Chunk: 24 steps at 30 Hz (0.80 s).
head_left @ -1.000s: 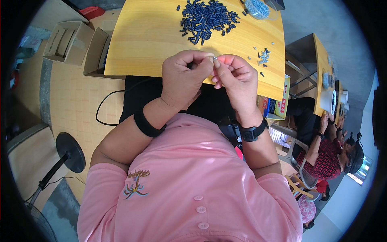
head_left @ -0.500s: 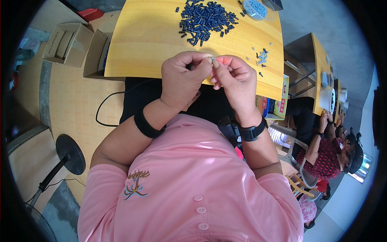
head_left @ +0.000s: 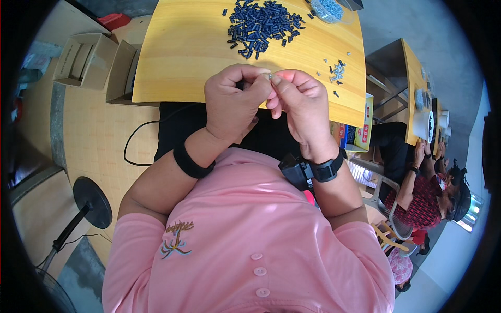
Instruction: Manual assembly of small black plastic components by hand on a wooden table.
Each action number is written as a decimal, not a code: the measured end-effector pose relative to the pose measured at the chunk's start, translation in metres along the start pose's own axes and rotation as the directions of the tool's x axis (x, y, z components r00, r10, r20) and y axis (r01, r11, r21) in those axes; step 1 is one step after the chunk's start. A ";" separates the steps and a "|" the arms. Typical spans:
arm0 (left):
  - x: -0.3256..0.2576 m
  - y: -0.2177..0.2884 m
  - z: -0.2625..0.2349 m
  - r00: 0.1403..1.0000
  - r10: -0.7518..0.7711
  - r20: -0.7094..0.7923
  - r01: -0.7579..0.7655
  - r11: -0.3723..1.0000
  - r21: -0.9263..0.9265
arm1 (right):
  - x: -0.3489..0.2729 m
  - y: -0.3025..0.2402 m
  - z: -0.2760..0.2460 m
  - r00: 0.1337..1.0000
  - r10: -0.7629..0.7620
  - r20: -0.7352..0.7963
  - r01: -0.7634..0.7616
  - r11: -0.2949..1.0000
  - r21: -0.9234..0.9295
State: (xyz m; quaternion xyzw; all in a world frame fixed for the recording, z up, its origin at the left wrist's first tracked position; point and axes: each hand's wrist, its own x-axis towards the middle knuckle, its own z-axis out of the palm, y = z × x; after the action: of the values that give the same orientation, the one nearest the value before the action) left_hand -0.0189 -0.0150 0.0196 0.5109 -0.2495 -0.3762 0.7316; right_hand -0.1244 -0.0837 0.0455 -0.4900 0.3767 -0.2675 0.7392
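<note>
My left hand (head_left: 229, 101) and my right hand (head_left: 305, 107) meet fingertip to fingertip over the table's near edge. Both are closed in a pinch around a small silvery metal piece (head_left: 270, 76), mostly covered by the thumbs and too small to name. Beyond them, a heap of short black cylindrical parts (head_left: 263, 25) lies on the yellow wooden table (head_left: 177, 57). To the right is a small scatter of silvery and black bits (head_left: 337, 71). A clear round tub (head_left: 327, 10) of tiny bluish-silver pieces stands at the table's far right.
Open cardboard boxes (head_left: 86, 60) stand left of the table. Under its right side is a yellow box (head_left: 362, 133) holding dark parts. A black cable (head_left: 127, 143) loops down at the left, near a fan (head_left: 93, 202). Another person (head_left: 417, 203) works at a table on the right.
My right wrist has turned a little, bringing the black device on its band further into view. Both hands stay pinched together; the table appears shifted slightly left.
</note>
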 end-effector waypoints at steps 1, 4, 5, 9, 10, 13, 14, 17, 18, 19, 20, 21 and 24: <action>0.000 -0.001 -0.001 1.000 0.021 -0.004 -0.021 1.000 0.008 | 0.001 0.001 -0.002 1.000 0.000 -0.001 0.000 1.000 0.000; 0.001 0.003 -0.001 1.000 -0.007 0.018 0.008 0.998 -0.058 | 0.004 0.003 -0.007 0.991 0.102 0.087 -0.115 0.979 0.170; 0.001 0.003 -0.003 1.000 -0.007 0.018 0.008 0.998 -0.058 | 0.004 0.003 -0.008 0.989 0.121 0.090 -0.136 0.973 0.187; 0.001 -0.005 -0.007 0.996 -0.061 0.060 0.055 0.995 0.089 | 0.005 0.003 -0.015 0.982 0.149 0.118 -0.169 0.969 0.182; 0.001 -0.007 -0.007 0.996 -0.056 0.063 0.050 0.995 0.089 | 0.006 0.003 -0.015 0.982 0.148 0.117 -0.167 0.969 0.183; 0.006 -0.018 -0.008 0.996 -0.075 0.040 0.069 0.988 0.140 | 0.008 0.004 -0.016 0.995 0.084 0.046 -0.085 0.996 0.004; 0.008 -0.021 -0.009 0.996 -0.076 0.048 0.069 0.988 0.141 | 0.009 0.006 -0.017 0.998 0.046 0.031 -0.043 0.995 -0.088; 0.011 -0.023 -0.012 0.976 -0.188 0.109 0.171 0.973 0.153 | 0.008 0.013 -0.027 0.999 -0.044 0.012 0.045 0.962 -0.269; 0.012 -0.021 -0.011 0.954 -0.261 0.145 0.241 0.961 0.138 | 0.007 0.015 -0.031 0.996 -0.092 0.022 0.093 0.928 -0.360; 0.013 -0.019 -0.010 0.926 -0.331 0.181 0.312 0.942 0.126 | 0.006 0.015 -0.034 0.996 -0.092 0.016 0.092 0.930 -0.357; 0.014 -0.017 -0.011 0.924 -0.334 0.184 0.314 0.940 0.130 | 0.004 0.016 -0.036 0.982 -0.185 0.038 0.180 0.861 -0.476; 0.015 -0.015 -0.012 0.896 -0.386 0.218 0.360 0.921 0.151 | 0.003 0.016 -0.038 0.960 -0.271 0.073 0.262 0.770 -0.582; 0.018 -0.013 -0.010 0.865 -0.425 0.269 0.372 0.900 0.226 | 0.001 0.011 -0.044 0.906 -0.400 0.138 0.364 0.570 -0.737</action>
State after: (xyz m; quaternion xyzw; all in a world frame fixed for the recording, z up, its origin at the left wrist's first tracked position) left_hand -0.0043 -0.0259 0.0037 0.5449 -0.2812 -0.5730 0.5438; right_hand -0.1597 -0.1031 0.0243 -0.8129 0.3542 -0.2522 0.3874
